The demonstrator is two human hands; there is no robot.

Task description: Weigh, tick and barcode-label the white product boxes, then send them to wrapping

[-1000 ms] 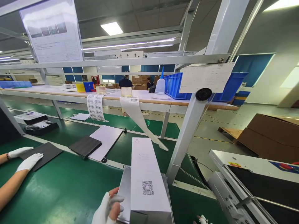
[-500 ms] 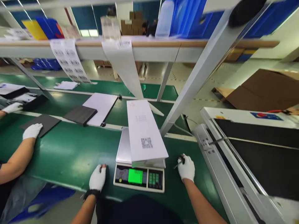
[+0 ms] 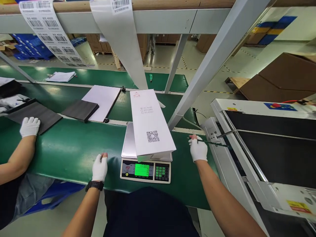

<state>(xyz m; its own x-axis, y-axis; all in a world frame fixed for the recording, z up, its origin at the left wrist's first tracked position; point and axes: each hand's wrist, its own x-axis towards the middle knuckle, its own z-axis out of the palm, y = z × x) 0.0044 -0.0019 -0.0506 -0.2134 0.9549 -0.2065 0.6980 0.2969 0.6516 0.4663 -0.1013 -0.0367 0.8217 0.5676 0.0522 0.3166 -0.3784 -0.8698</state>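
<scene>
Green bench (image 3: 71, 148), digital scale (image 3: 145, 170), white board (image 3: 105, 98) and dark sheet (image 3: 46, 116) lying on it, sheet perhaps foam

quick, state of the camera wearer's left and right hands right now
Left white-gloved hand: loosely closed, nothing visible in it.
Right white-gloved hand: closed, holding a thin, dark, stick-shaped object.

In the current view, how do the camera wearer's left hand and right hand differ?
The right hand grips a thin dark stick; the left hand shows nothing in its grasp.
The left hand has a black wristwatch at its wrist; the right hand has none.
The left hand is left of the digital scale, the right hand to its right.
Shared: both are gloved in white, with some bare skin showing at a digit's tip.
</scene>
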